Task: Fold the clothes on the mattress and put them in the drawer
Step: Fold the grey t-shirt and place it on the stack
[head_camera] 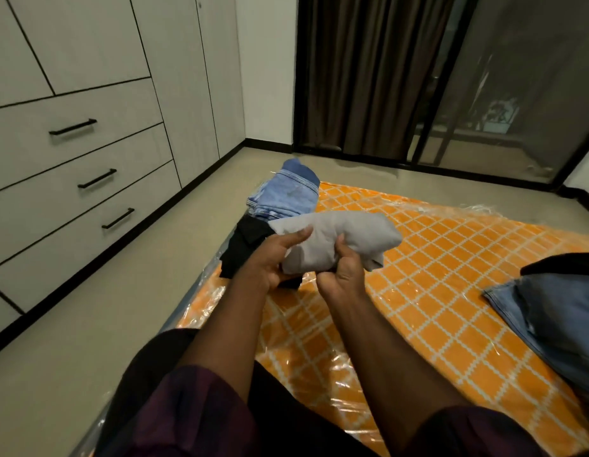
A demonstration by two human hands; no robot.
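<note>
From your head camera, you hold a folded grey cloth bundle (339,239) up in both hands, above the near left part of the orange mattress with a white grid (435,258), which has shiny clear plastic over it. Your left hand (273,258) holds the left end of the bundle, with one finger stretched along the cloth. Your right hand (344,272) grips the near edge, its fingers curled tight into the cloth. Just behind the bundle, a folded black garment (243,249) lies at the left edge of the mattress. Behind that lies a stack of folded light blue jeans (286,196), touching the black one. Far over on the right side of the mattress lies a loose dark blue denim piece (557,324), not folded, with something black at its far side. To your left, across a strip of pale floor (121,291), are three pale drawers with black bar handles (88,150), all closed. A dark brown curtain (369,70) hangs at the far wall
</note>
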